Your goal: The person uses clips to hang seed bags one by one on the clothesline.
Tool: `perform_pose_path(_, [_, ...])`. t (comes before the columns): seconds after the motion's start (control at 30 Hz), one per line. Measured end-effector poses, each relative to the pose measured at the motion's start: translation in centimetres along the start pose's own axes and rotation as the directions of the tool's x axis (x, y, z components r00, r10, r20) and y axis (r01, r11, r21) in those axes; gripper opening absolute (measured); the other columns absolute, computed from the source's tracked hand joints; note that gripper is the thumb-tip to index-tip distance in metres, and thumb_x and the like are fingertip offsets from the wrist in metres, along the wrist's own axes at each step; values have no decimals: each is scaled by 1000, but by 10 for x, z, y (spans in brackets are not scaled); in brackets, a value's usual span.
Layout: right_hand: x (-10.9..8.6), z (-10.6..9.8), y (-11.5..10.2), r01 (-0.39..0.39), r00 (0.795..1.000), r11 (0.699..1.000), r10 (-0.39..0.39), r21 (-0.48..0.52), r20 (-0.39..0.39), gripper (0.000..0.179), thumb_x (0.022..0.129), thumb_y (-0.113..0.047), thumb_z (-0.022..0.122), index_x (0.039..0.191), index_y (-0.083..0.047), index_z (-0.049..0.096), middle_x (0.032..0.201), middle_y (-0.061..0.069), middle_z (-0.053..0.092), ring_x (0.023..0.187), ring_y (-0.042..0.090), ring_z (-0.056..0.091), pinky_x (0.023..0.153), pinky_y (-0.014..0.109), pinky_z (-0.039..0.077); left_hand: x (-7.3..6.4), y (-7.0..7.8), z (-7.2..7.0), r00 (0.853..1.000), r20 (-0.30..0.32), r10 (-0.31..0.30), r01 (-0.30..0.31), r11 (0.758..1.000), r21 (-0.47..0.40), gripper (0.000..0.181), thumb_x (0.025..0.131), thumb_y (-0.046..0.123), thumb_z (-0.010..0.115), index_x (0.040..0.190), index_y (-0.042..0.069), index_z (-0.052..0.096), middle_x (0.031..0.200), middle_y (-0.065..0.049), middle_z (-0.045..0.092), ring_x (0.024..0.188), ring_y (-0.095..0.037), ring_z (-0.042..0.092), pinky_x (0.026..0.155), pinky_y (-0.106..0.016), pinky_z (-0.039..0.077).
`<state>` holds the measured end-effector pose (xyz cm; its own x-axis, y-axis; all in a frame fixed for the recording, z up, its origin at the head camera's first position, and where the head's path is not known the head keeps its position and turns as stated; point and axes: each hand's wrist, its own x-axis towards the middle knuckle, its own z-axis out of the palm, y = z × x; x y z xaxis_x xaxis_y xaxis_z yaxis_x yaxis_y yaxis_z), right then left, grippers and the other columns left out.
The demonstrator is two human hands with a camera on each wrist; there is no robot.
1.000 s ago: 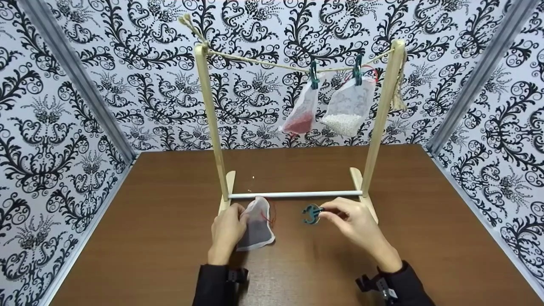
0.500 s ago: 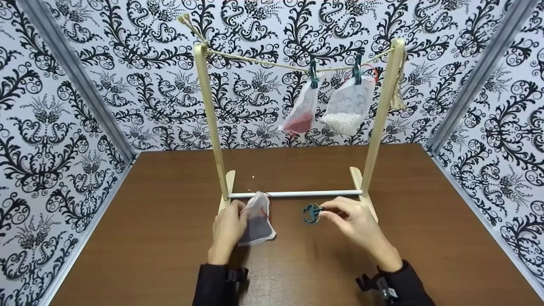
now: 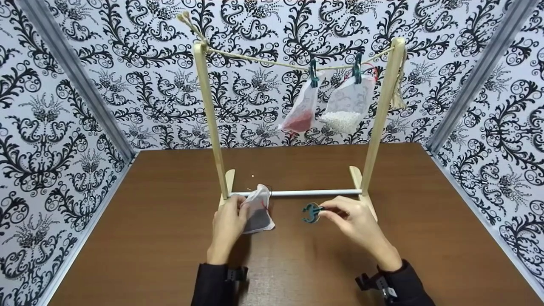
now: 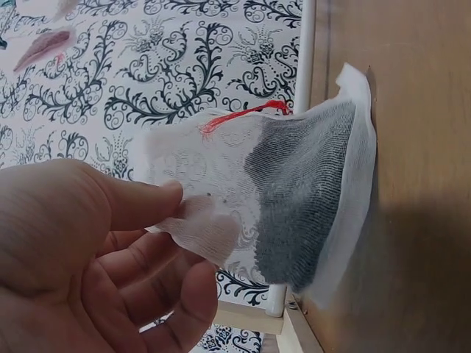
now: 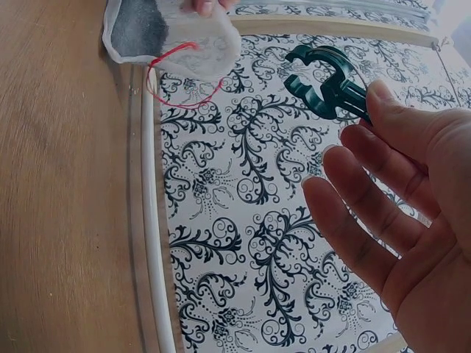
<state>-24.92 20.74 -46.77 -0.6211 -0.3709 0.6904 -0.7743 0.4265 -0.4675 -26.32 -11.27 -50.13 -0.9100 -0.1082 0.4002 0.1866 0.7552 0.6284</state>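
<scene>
My left hand (image 3: 229,221) pinches the upper edge of a white mesh drawstring bag (image 4: 302,198) between thumb and finger. Dark grains fill the bag's lower part, and a red drawstring (image 5: 176,55) trails from its side. In the head view the bag stands just in front of the white crossbar (image 3: 314,193). To the right, my right hand (image 3: 355,219) pinches the handles of a dark green clothespin (image 5: 324,81), whose curved jaws point left toward the bag. In the right wrist view the other fingers lie loosely below the clothespin.
A wooden rack holds a rope (image 3: 255,59) between its left post (image 3: 208,114) and right post (image 3: 382,114). Two mesh bags hang there by green clothespins: one with pink contents (image 3: 299,121), one with white grains (image 3: 343,121). Small crumbs lie on the brown table (image 3: 170,238) behind the crossbar.
My left hand has lifted the bag with dark grains upward, so its lower edge sits higher in the head view. My right hand keeps the clothespin in nearly the same place.
</scene>
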Motion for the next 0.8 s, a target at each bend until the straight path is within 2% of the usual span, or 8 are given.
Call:
perform_pose_path(0.17, [0,1,0,13,1000,1000,-13,2,-1,15,86,-8,81,99,-14,77,88,-11,70,68,3,62,59,15,49,0,2,-2,1000,-9,3,-3,1000,-26,6,92,13,73,93,13,67,75,3,64,68,-20,62,61,-46,49])
perform_pose_path(0.5, [2,-1,-1,87,996,996,-87,19,-24,22,82,-1,82,100,-14,77,88,-7,71,67,6,63,59,16,50,-1,6,-7,999,4,36,-35,988,-152,6,93,11,73,97,9,69,82,2,69,75,-15,67,70,-42,52])
perform_pose_path(0.67, [11,-6,2,166,986,986,-166,-17,-29,26,79,1,84,100,-12,77,88,-5,72,67,6,63,59,15,49,-1,5,-8,996,-4,84,-83,979,-186,7,93,8,72,99,7,68,82,2,68,73,-14,65,69,-37,52])
perform_pose_path(0.8, [22,-13,-2,175,985,984,-175,-20,-4,25,80,2,83,100,-11,76,89,-6,71,68,5,60,60,14,47,4,8,-14,993,-20,118,-120,969,-215,7,93,6,72,98,7,68,80,3,66,72,-14,64,68,-35,51])
